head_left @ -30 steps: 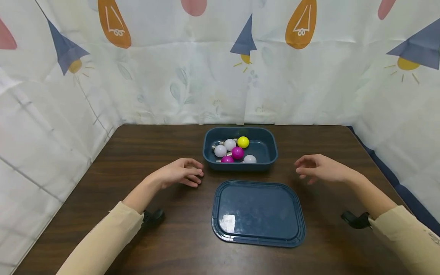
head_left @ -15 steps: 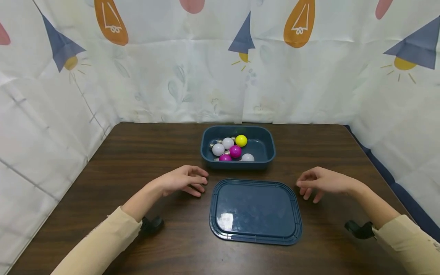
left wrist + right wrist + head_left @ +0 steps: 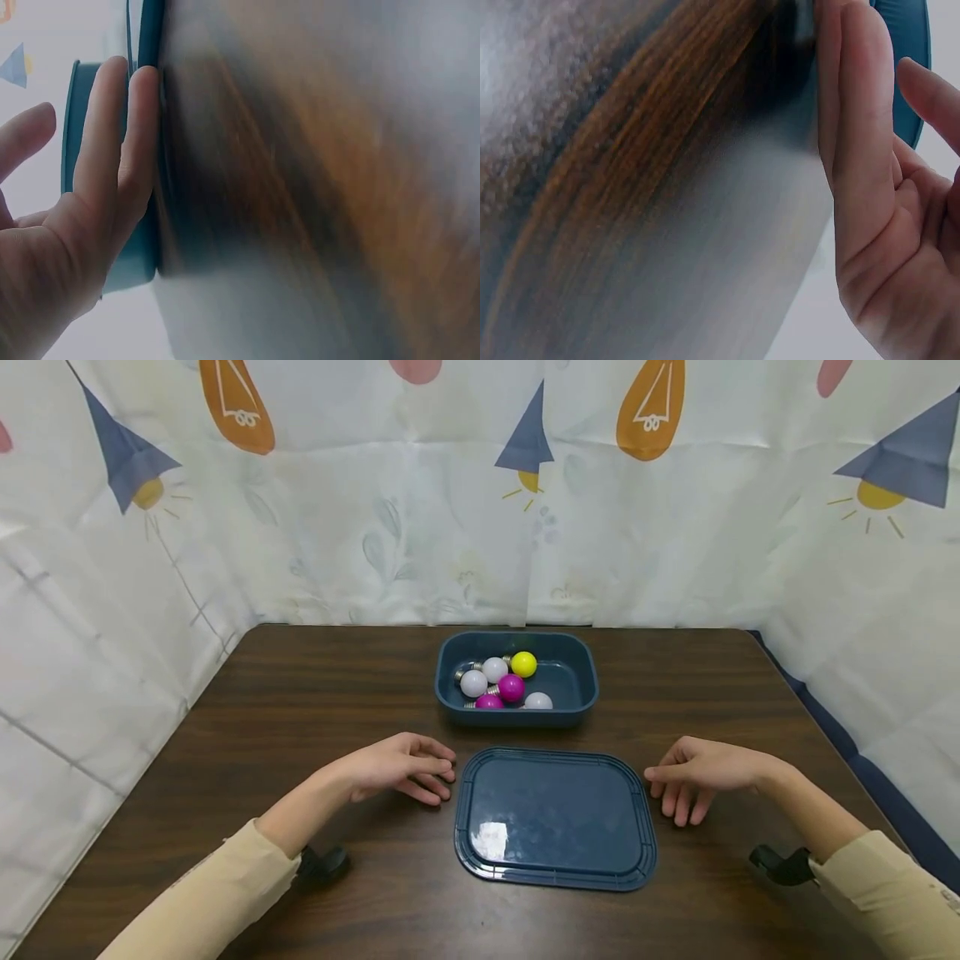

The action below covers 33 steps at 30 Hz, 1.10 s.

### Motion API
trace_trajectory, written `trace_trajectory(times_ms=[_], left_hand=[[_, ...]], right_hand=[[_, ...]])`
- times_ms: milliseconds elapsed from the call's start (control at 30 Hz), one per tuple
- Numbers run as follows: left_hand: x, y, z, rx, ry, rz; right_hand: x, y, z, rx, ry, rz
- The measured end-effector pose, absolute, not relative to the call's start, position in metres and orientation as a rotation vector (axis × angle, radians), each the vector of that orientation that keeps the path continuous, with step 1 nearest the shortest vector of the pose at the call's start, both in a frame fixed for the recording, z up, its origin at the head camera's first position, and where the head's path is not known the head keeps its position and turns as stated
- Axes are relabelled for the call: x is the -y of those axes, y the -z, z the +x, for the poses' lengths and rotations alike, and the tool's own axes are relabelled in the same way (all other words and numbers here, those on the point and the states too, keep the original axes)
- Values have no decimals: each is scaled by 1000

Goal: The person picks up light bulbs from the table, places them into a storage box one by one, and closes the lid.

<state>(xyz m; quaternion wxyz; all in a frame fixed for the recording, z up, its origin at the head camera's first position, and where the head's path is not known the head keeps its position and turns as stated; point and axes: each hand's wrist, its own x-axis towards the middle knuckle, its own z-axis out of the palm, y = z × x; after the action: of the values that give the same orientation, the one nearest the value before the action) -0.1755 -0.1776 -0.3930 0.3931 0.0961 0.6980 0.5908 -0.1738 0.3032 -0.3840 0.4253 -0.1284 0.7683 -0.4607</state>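
Observation:
A flat dark blue lid [image 3: 555,818] lies on the brown table between my two hands. Just off its left edge is my left hand [image 3: 401,768], fingers relaxed and holding nothing. My right hand [image 3: 701,772] hovers by the lid's right edge, its fingers pointing down and its grasp bare. Beyond the lid stands a dark blue box [image 3: 517,717] with several light bulbs in it: white bulbs [image 3: 474,683], magenta bulbs [image 3: 512,687] and a yellow bulb [image 3: 524,664]. In the left wrist view, the straight fingers [image 3: 105,142] overlap the box [image 3: 133,266].
The wooden table [image 3: 337,693] ends at a white patterned curtain [image 3: 450,543] at the back and sides. A dark strap piece [image 3: 324,864] juts from the left sleeve, and another [image 3: 782,864] from the right.
Both hands have come back toward me, from beside the box to the sides of the lid. The right fingers now point further down. Box, bulbs and lid stay in place on the table.

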Motion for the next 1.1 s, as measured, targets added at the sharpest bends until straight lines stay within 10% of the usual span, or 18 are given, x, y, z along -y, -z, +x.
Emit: trace_trajectory(times_ms=[1100], left_hand=[[162, 388, -148, -1839, -1516, 193]], right_hand=[[-299, 384, -176, -1887, 1266, -379]])
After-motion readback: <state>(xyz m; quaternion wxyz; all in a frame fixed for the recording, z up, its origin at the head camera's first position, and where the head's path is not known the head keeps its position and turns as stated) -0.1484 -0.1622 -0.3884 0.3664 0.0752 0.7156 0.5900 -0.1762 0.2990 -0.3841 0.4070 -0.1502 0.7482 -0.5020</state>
